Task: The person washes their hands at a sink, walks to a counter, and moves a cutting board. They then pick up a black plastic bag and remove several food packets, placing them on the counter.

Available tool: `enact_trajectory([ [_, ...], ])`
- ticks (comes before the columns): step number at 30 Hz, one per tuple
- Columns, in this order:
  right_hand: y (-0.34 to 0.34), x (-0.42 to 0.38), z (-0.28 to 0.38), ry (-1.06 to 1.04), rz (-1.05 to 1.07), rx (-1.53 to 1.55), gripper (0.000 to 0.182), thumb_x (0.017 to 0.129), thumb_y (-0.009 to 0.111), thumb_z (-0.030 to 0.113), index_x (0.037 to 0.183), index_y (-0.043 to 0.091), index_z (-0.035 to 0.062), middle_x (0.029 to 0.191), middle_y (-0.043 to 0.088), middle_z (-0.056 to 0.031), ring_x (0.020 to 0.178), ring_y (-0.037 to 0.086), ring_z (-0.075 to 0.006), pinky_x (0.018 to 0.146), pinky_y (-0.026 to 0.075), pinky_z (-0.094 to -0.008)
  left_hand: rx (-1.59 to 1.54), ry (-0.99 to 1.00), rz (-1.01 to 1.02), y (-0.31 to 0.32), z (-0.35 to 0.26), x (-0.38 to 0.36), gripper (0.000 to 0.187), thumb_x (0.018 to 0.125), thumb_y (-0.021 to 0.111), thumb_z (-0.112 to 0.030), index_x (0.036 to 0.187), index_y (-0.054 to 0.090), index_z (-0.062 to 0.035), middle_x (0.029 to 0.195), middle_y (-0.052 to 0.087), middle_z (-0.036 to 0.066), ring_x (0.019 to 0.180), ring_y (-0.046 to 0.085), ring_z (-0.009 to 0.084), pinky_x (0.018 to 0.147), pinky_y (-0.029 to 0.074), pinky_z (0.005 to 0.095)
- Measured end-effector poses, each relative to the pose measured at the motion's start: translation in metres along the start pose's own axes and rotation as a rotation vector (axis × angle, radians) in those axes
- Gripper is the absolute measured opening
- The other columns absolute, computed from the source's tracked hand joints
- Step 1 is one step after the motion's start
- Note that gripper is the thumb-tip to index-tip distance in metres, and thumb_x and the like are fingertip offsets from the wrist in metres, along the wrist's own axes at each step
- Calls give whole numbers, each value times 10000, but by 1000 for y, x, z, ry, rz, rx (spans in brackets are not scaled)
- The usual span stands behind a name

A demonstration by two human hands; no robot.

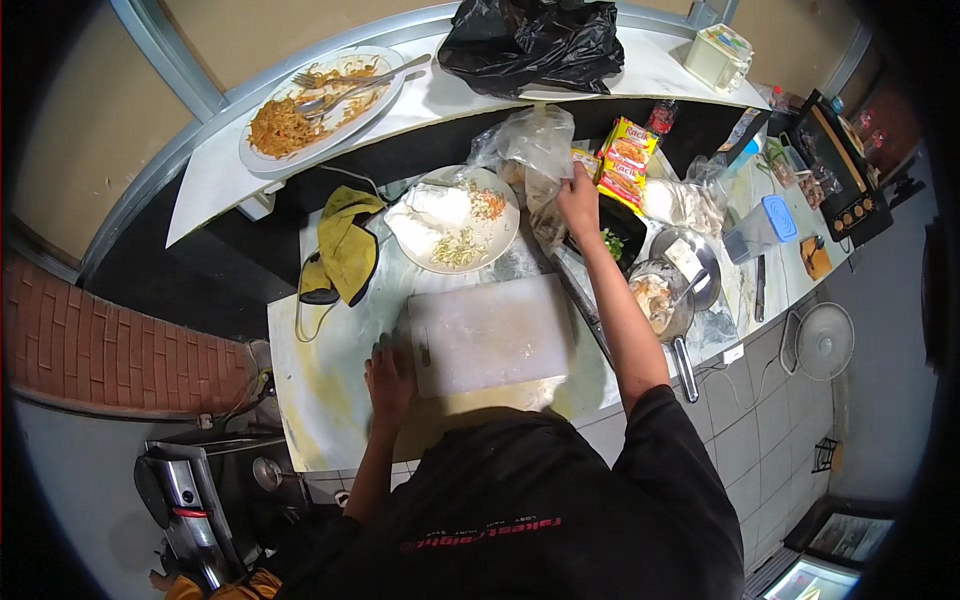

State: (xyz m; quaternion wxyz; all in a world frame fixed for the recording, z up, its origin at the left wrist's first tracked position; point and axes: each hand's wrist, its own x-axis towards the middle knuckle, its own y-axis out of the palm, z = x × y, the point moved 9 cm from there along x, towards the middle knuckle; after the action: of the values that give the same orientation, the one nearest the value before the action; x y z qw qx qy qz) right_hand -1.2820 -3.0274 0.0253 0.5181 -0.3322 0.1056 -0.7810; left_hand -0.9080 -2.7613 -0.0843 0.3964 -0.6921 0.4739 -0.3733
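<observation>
My right hand [578, 200] reaches to the back of the counter, between a clear plastic bag [535, 150] and the yellow and red packets [627, 160]. Its fingers are closed, but what they hold is too small to make out. My left hand [388, 375] rests with fingers apart at the left edge of a white cutting board [490, 335]. Behind the board stands a round plate [465, 262] with a white block, chopped orange and white bits and green shreds. A yellow cloth [348, 245] lies left of the plate.
A noodle plate [392, 100] and black bag [530, 45] sit on the raised shelf. Right of my right arm are a pan [684, 365], a bowl [710, 265], a knife [760, 288] and a blue-lidded container [755, 235]. A long dark blade [580, 305] lies beside the board.
</observation>
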Motion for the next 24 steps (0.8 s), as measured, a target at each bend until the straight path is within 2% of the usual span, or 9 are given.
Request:
enact_trajectory([
  [5, -7, -5, -6, -27, -69, 2, 461, 787, 562, 64, 1226, 458, -34, 1047, 597, -283, 1011, 567, -438, 908, 436, -469, -63, 47, -13, 5, -14, 8, 269, 805, 679, -250, 976, 596, -60, 1027, 567, 155, 961, 518, 378, 818, 432, 513],
  [6, -7, -7, -4, -16, -27, 5, 577, 759, 603, 79, 1292, 393, 11, 1173, 526, -254, 1090, 505, -440, 958, 389, -484, -77, 42, 5, 6, -16, 9, 266, 798, 686, -258, 957, 600, -62, 1024, 568, 148, 959, 519, 375, 817, 435, 506],
  [10, -25, -27, 37, -80, -24, -92, 649, 755, 621, 74, 1339, 340, 35, 1261, 420, -255, 1155, 439, -457, 953, 383, -514, -36, 27, 20, 17, -11, 14, 262, 783, 698, -272, 925, 604, -73, 1013, 567, 126, 969, 516, 356, 836, 429, 499],
  [13, -44, -46, 82, -200, -113, -159, 649, 752, 623, 51, 1339, 346, 35, 1234, 420, -256, 1135, 449, -436, 946, 385, -504, 39, -2, 44, 11, -19, 17, 270, 790, 673, -305, 915, 607, -75, 1030, 553, 110, 1033, 495, 323, 883, 392, 488],
  [14, -48, -57, 99, -287, -166, -156, 569, 757, 617, 33, 1286, 409, 21, 1193, 439, -260, 1088, 471, -430, 923, 396, -496, 38, -5, 43, 10, -22, 19, 270, 790, 673, -305, 915, 607, -75, 1030, 553, 110, 1033, 495, 323, 883, 392, 488],
  [17, -22, -90, 128, -379, 84, 2, 381, 776, 584, 2, 1148, 502, 7, 1140, 468, -248, 1019, 510, -413, 878, 434, -459, 120, -14, 56, 10, -24, 25, 267, 755, 687, -307, 881, 607, -85, 1024, 553, 91, 1030, 497, 304, 882, 383, 466],
  [19, 9, -108, 122, -397, 211, 48, 355, 785, 565, -10, 1134, 501, 10, 1101, 499, -244, 1004, 532, -397, 867, 445, -456, 116, -34, 104, 14, -24, 30, 257, 734, 691, -304, 857, 606, -94, 1012, 555, 75, 1029, 497, 293, 880, 374, 450],
  [21, 53, -120, 88, -146, 477, 316, 318, 823, 554, 2, 1139, 516, 3, 1034, 564, -218, 965, 571, -392, 863, 454, -436, 142, -26, 88, 13, -25, 29, 254, 729, 691, -299, 855, 613, -93, 1007, 560, 71, 1028, 497, 291, 879, 373, 450],
  [24, 72, -109, 35, -168, 333, 201, 310, 841, 542, 16, 1149, 522, -9, 1022, 603, -220, 951, 597, -388, 851, 473, -418, 165, -23, 67, 7, -24, 28, 252, 717, 694, -297, 841, 628, -88, 1001, 571, 68, 1027, 497, 291, 879, 372, 453],
])
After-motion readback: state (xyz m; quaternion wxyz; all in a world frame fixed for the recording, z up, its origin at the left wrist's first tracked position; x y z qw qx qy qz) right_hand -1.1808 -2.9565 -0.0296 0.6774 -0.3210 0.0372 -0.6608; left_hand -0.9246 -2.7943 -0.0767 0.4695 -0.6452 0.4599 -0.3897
